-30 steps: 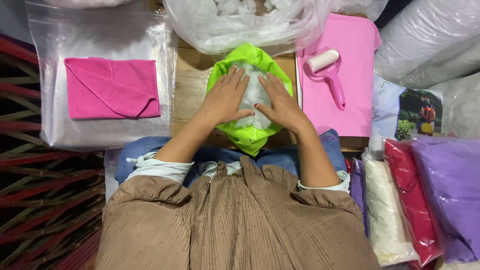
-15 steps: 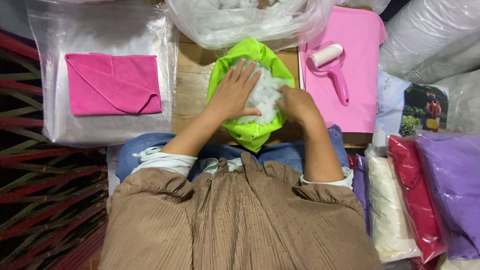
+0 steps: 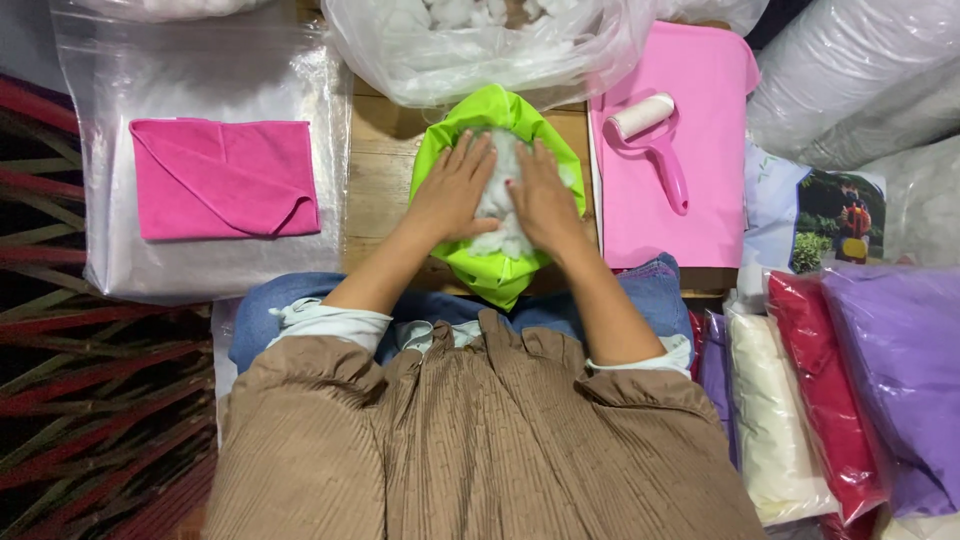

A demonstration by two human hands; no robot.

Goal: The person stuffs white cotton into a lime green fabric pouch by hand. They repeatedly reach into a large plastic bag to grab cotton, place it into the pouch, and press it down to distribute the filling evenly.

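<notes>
Brown ribbed fabric [image 3: 480,450] covers your lap at the bottom of the view, with blue denim [image 3: 440,305] showing just beyond it. Your forearms reach forward from pale cuffs. Your left hand [image 3: 452,192] and right hand [image 3: 545,200] lie side by side, palms down and fingers spread flat, pressing on white fluffy stuffing [image 3: 500,205] that sits inside a lime green fabric cover [image 3: 495,110]. Neither hand pinches anything; both simply press. The green cover rests on a wooden tabletop [image 3: 375,170] just past your knees, its pointed lower end hanging over the near edge.

To your left, a folded pink cloth [image 3: 225,178] lies on a clear plastic bag [image 3: 200,265]. To your right, a pink lint roller [image 3: 655,140] with a white roll rests on a flat pink sheet [image 3: 690,210]. Further right, near your hip, stand packed fabrics in cream [image 3: 770,420], red [image 3: 820,380] and purple [image 3: 900,370].

Beyond the green cover, touching its far edge, a large clear bag of white stuffing [image 3: 480,50] lies open.
</notes>
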